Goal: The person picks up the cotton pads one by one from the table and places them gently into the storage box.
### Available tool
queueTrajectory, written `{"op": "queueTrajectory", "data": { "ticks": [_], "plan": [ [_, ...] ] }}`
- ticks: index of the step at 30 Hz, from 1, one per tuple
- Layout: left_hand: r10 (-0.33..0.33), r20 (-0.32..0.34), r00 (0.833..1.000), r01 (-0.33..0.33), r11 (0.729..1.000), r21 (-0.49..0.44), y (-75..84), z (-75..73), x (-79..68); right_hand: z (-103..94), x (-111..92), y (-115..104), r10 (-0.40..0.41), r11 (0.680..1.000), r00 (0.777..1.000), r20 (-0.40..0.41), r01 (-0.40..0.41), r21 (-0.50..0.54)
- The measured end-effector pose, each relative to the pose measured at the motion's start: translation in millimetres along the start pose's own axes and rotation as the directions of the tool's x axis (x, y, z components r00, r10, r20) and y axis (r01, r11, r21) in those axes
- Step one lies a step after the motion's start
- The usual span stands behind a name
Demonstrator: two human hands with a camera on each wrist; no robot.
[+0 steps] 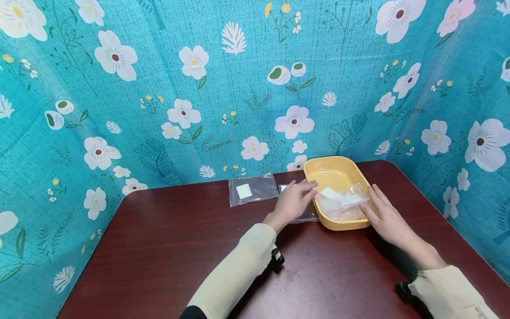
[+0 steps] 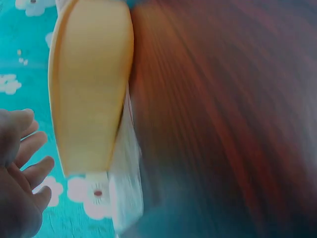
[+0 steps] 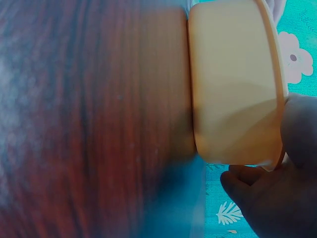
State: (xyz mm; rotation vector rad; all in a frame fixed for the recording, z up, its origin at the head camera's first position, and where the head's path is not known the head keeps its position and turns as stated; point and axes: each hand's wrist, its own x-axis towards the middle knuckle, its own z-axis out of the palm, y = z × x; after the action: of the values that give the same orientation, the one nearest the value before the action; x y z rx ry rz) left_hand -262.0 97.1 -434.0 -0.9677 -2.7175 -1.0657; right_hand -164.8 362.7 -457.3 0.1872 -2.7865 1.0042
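Note:
A yellow plastic tray (image 1: pixel 344 226) stands at the back right of the table. Inside it lie clear plastic bags (image 1: pixel 346 206) with white pieces. My left hand (image 1: pixel 292 201) hovers by the tray's left rim, fingers loosely extended; in the left wrist view this hand (image 2: pixel 22 173) shows nothing in its grasp. At the tray's front right corner, my right hand (image 1: pixel 388 217) holds the rim, thumb over the top and fingers along the outer wall. The right wrist view shows the same right hand (image 3: pixel 272 183) against that corner.
Left of the tray, a flat clear bag (image 1: pixel 260 188) with a white square lies near the table's back edge. Another clear bag (image 1: pixel 307 215) is partly hidden beneath my left hand. Flowered turquoise cloth (image 1: pixel 235 102) hangs behind the dark red table (image 1: pixel 159 248) and along its sides.

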Motion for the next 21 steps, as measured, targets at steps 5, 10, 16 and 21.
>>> {"op": "queueTrajectory", "data": {
  "ticks": [5, 10, 16, 21],
  "plan": [
    [-0.037, -0.045, 0.998, 0.037, 0.999, 0.000, -26.3, -12.4, -5.2, 0.2, 1, 0, 0.005, 1.000, 1.000, 0.004, -0.005, -0.007],
    [-0.055, -0.101, 0.993, 0.055, 0.998, -0.007, -54.8, -26.9, -13.7, 0.1, 2, -1, 0.022, 1.000, 1.000, 0.019, -0.021, -0.007],
    [-0.155, -0.133, 0.979, 0.148, 0.987, -0.065, -87.3, -49.7, -25.5, -0.1, 1, -2, 0.030, 1.000, 0.999, 0.031, -0.030, -0.009],
    [-0.232, -0.151, 0.961, 0.223, 0.972, -0.073, -110.7, -66.2, -33.8, -0.6, 0, -2, 0.028, 1.000, 0.999, 0.025, -0.028, -0.010]
  ]
}}
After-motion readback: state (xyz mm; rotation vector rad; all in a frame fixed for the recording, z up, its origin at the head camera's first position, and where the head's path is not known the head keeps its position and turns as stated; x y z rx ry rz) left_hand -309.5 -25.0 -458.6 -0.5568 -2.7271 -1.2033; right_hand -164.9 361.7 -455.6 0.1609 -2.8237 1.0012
